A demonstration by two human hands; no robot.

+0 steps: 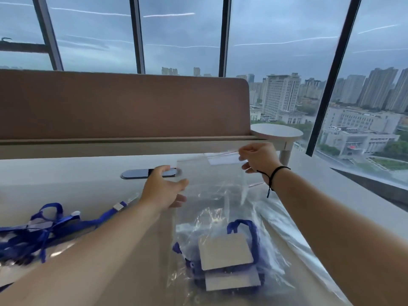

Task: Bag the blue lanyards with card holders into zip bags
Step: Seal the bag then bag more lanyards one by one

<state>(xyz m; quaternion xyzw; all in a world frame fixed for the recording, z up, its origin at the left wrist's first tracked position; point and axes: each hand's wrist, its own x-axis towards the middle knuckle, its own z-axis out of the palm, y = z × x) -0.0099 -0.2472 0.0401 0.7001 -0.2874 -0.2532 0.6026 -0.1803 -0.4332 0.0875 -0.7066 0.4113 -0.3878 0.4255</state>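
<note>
Hanging above the pale desk, a clear plastic zip bag is pinched at its top corner by the right hand; the left hand, fingers spread, touches its left edge. Bagged blue lanyards with card holders lie below, loose blue lanyards far left.

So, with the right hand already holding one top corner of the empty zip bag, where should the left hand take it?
At the opposite top corner of the zip bag, coming from the left. The right hand pinches the zip strip's right end and the bag hangs below it, so its free left edge faces the left hand. That hand is open beside this edge, probably not yet gripping.
</note>
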